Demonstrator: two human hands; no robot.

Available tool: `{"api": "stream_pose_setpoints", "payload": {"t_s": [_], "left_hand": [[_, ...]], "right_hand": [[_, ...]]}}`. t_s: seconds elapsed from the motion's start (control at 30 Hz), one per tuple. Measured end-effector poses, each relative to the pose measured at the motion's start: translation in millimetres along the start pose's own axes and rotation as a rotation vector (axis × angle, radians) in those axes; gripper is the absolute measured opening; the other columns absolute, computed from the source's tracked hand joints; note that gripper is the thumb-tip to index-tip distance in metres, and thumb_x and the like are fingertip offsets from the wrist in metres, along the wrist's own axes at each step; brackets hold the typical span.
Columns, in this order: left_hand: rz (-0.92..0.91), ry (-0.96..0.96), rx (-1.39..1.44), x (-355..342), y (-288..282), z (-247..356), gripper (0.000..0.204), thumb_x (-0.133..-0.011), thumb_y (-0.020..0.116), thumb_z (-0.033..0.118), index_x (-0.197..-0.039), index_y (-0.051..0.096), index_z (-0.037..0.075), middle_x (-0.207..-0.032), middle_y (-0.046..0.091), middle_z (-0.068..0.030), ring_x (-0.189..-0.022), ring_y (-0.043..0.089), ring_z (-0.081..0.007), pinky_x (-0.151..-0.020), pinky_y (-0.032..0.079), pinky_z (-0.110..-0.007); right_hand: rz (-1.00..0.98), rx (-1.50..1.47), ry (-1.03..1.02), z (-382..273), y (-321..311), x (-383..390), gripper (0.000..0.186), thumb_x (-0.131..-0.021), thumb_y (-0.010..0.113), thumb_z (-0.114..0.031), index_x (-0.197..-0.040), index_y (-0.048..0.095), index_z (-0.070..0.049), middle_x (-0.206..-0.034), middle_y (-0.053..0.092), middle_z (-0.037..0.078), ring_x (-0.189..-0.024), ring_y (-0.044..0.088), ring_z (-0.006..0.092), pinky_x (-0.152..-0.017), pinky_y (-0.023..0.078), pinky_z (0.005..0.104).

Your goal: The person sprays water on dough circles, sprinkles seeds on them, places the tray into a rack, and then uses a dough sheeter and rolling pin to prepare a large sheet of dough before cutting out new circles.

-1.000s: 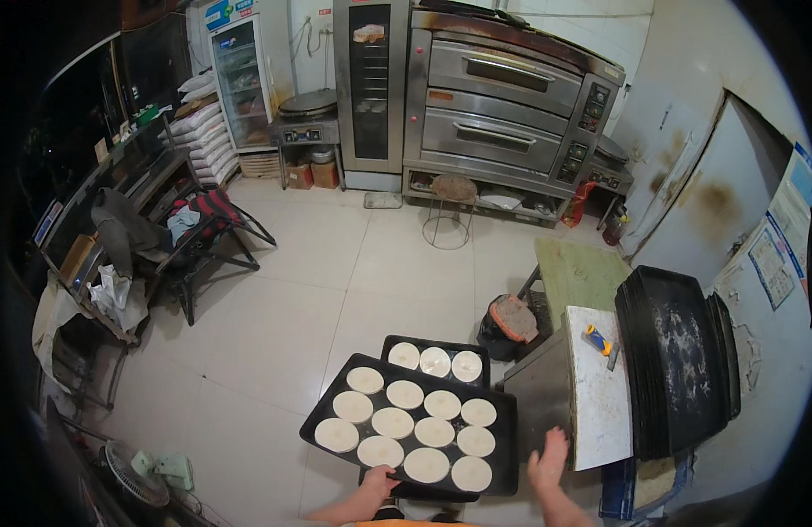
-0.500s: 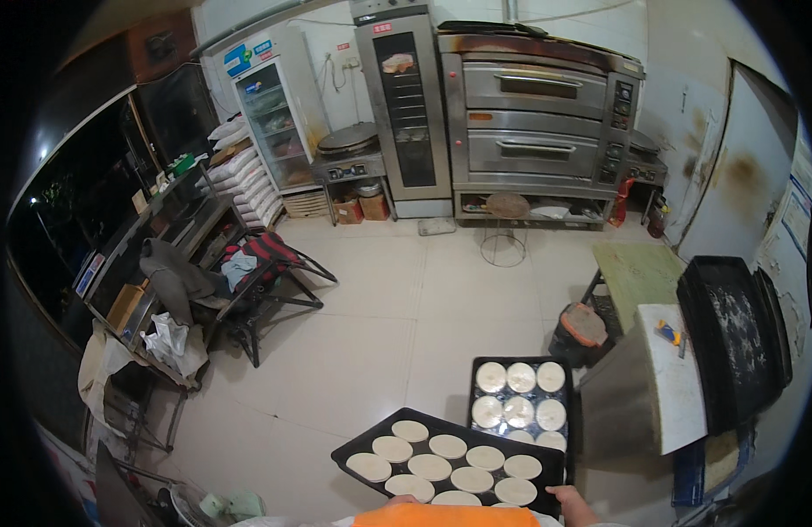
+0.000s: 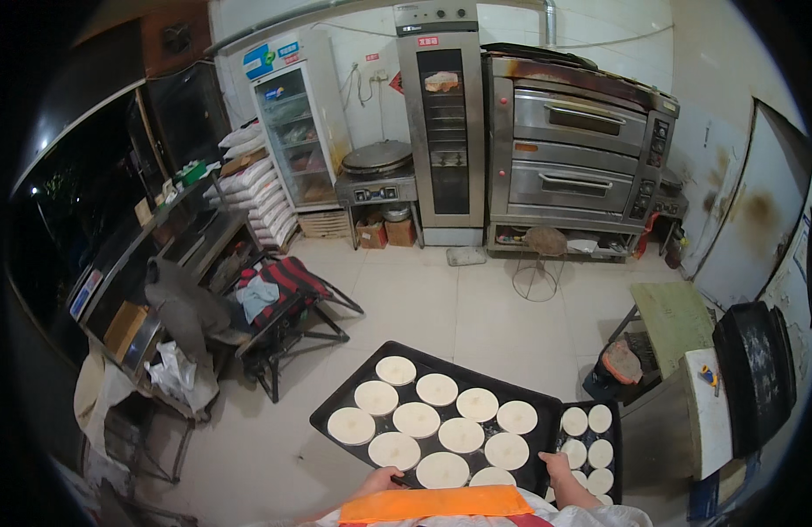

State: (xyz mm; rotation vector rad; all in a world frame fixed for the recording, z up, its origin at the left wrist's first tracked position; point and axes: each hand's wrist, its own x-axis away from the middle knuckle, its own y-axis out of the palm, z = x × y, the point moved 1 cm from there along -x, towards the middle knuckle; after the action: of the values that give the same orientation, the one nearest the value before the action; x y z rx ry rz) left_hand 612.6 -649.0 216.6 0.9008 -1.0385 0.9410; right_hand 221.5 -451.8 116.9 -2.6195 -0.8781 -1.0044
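Observation:
A black baking tray (image 3: pixel 342 445) spans the space in front of me, bearing several round, flat pieces of pale dough (image 3: pixel 416 420) in rows. My left hand (image 3: pixel 379 481) is closed on its near edge at the left. With the thumb showing on top, my right hand (image 3: pixel 559 470) grips the tray's right edge. Underneath, the fingers of both hands are mostly hidden. To the right and lower down, a second black tray (image 3: pixel 588 428) with similar dough rounds (image 3: pixel 600 453) shows partly behind the held tray and my right forearm.
A double-deck oven (image 3: pixel 574 158) and a tall glass-door cabinet (image 3: pixel 445 132) line the far wall. A folding chair (image 3: pixel 287 303) with clothes stands left. Right are a green table (image 3: pixel 674 316), a lidded bucket (image 3: pixel 618 364), a white-topped counter (image 3: pixel 706 404) and upright black trays (image 3: pixel 757 378).
The held tray has risen in view and turned slightly. More of my hands and forearms shows. The room has shifted right and down in view, and the second tray is more covered.

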Motion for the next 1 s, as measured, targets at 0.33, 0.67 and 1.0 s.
{"api": "stream_pose_setpoints", "payload": {"t_s": [0.33,0.67,1.0], "left_hand": [[-0.091,0.121,0.158,-112,-72,251,0.034,-0.079,0.057,0.021,-0.101,0.056,-0.004,-0.090,0.064,-0.0192,-0.080,0.062,-0.0282,-0.076,0.051,-0.036],[-0.009,0.204,0.209,-202,-148,444,0.029,-0.078,0.062,0.027,-0.092,0.063,0.001,-0.082,0.067,-0.0154,-0.071,0.063,-0.0269,-0.070,0.052,-0.037],[-0.293,0.421,0.418,-208,-165,783,0.034,-0.073,0.057,0.010,-0.105,0.057,0.000,-0.097,0.065,-0.0144,-0.091,0.063,-0.0268,-0.081,0.051,-0.038]], "right_hand": [[-0.113,0.019,0.002,-157,211,-176,0.028,-0.081,0.063,-0.007,-0.102,0.062,0.011,-0.092,0.068,0.020,-0.077,0.067,0.0313,-0.067,0.056,0.0445],[-0.232,0.314,-0.165,-327,446,-347,0.030,-0.075,0.063,-0.005,-0.096,0.062,0.016,-0.087,0.067,0.023,-0.076,0.067,0.0313,-0.066,0.053,0.0423],[-0.140,0.121,-0.243,-442,623,-493,0.018,-0.073,0.062,-0.003,-0.084,0.063,0.011,-0.077,0.066,0.018,-0.066,0.065,0.0290,-0.060,0.054,0.0407]]}}
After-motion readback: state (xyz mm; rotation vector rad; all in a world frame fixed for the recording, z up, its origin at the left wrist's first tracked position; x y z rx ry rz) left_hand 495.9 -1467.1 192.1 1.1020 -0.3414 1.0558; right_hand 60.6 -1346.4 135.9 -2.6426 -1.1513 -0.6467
